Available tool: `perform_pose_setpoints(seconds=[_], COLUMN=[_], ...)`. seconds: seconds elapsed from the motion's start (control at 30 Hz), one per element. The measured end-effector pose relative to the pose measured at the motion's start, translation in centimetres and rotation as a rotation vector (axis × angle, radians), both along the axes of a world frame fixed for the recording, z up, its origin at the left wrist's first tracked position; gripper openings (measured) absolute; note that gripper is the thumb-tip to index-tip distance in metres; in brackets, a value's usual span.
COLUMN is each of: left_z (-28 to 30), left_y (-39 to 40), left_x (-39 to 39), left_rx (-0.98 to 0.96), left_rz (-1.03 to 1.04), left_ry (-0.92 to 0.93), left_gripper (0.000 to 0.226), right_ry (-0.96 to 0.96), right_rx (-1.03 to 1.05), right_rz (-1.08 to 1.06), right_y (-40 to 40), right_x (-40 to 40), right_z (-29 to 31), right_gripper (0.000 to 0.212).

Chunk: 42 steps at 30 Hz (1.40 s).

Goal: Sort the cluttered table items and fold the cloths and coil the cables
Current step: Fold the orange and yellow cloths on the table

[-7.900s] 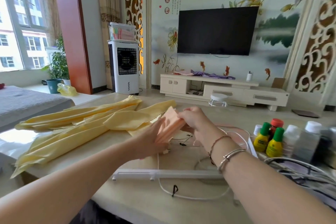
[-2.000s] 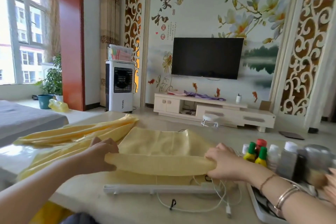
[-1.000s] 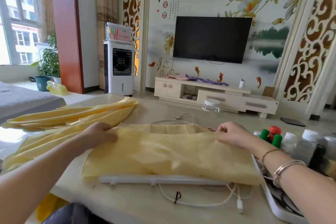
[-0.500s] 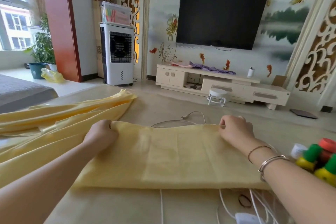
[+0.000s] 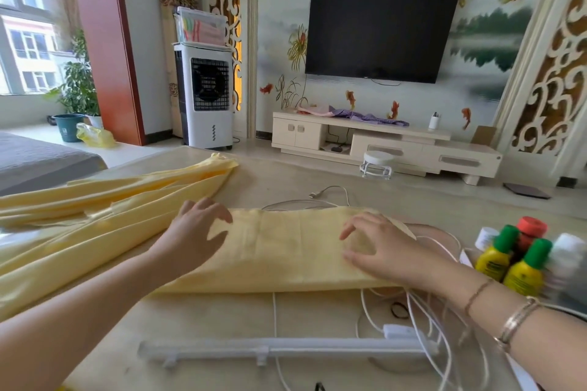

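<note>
Pressing one cloth [image 5: 286, 251] (two hands [image 5: 197, 232])

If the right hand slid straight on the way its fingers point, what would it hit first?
The right hand points left and slightly away across the folded yellow cloth. It would probably meet the left hand first, resting on the same cloth; only bare cloth seems to lie between them.

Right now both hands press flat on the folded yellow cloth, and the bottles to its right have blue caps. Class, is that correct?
Not quite. The head view shows both the left hand and right hand resting on the folded yellow cloth, but the bottles to its right have green and red caps, not blue.
</note>
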<state>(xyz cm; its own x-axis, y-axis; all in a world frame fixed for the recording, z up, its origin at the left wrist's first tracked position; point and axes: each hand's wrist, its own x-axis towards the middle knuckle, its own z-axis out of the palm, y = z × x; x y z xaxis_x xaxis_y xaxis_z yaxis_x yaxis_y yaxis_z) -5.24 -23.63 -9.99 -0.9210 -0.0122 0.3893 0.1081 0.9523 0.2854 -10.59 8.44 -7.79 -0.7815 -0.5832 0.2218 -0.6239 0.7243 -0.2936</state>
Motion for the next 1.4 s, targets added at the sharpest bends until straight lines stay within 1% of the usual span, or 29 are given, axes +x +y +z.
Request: perform_pose_setpoints(seconds=[0.03,0.07,0.13,0.2,0.27,0.3,0.37,0.4,0.43,0.5,0.57,0.63,0.7,0.73,0.8,0.87,0.93,1.1,1.17,1.27,1.33,1.4], left_z=[0.2,0.4,0.8,0.9,1.1,1.1,1.3,1.5,1.6,1.6,1.6,1.5,1.5,1.6,2.2,2.9,3.5,3.7,3.3,2.4,2.1,2.0], left_y=[0.6,1.1,1.8,2.0,2.1,2.2,2.3,2.4,2.5,2.3,2.1,1.9,1.8,1.7,1.5,1.1,0.6,-1.3,-2.0,-2.9,-3.2,-3.3], left_x=[0.9,1.8,3.6,4.6,5.6,5.8,5.9,5.9,5.9,5.6,5.5,5.5,5.5,5.6,6.1,6.7,7.0,6.0,5.3,4.2,3.4,2.7], left_rx=[0.012,0.018,-0.026,-0.142,-0.256,-0.293,-0.352,-0.378,-0.401,-0.437,-0.471,-0.515,-0.537,-0.531,-0.458,-0.386,-0.366,-0.235,-0.196,-0.108,-0.093,-0.107], left_rz=[-0.093,-0.178,-0.28,-0.324,-0.322,-0.315,-0.308,-0.303,-0.283,-0.24,-0.188,-0.149,-0.12,-0.105,-0.055,0.008,0.065,0.166,0.205,0.273,0.318,0.366], left_ry=[-0.026,-0.053,-0.121,-0.183,-0.232,-0.248,-0.238,-0.23,-0.238,-0.26,-0.277,-0.254,-0.222,-0.214,-0.213,-0.25,-0.286,-0.344,-0.362,-0.325,-0.282,-0.236], left_gripper=[0.016,0.017,0.036,0.05,0.057,0.054,0.037,0.033,0.035,0.045,0.052,0.054,0.052,0.049,0.045,0.04,0.036,0.03,0.026,0.016,0.007,0.004], right_ry=[-0.04,-0.064,-0.085,-0.087,0.005,0.079,0.197,0.223,0.227,0.224,0.266,0.308,0.309,0.286,0.215,0.124,0.05,-0.078,-0.097,-0.081,-0.046,-0.012], right_rx=[0.018,0.056,0.135,0.177,0.245,0.296,0.396,0.432,0.45,0.443,0.415,0.381,0.32,0.277,0.199,0.169,0.168,0.138,0.116,0.083,0.085,0.078], right_rz=[0.034,0.057,0.088,0.086,0.059,0.042,-0.014,-0.054,-0.093,-0.165,-0.208,-0.233,-0.249,-0.259,-0.27,-0.255,-0.226,-0.232,-0.262,-0.332,-0.381,-0.426], right_y=[0.3,0.6,0.9,0.7,0.3,0.1,-0.2,-0.4,-0.6,-1.0,-1.1,-0.9,-0.3,0.1,1.0,1.5,1.6,1.0,0.6,0.1,-0.3,-0.8], right_x=[1.2,2.3,4.2,5.2,6.1,6.3,6.6,6.5,6.5,6.3,6.1,6.1,6.0,5.9,5.5,5.2,5.2,4.2,2.8,0.5,-1.1,-2.9], right_z=[0.2,0.4,0.9,1.3,1.4,1.2,0.7,0.4,0.1,-0.3,-0.5,-0.1,0.7,1.2,2.2,2.8,3.2,3.6,3.4,3.0,2.9,2.5], right_gripper=[0.03,0.037,0.049,0.054,0.051,0.049,0.047,0.048,0.049,0.052,0.051,0.043,0.031,0.025,0.018,0.02,0.022,0.025,0.021,0.011,0.009,0.01])
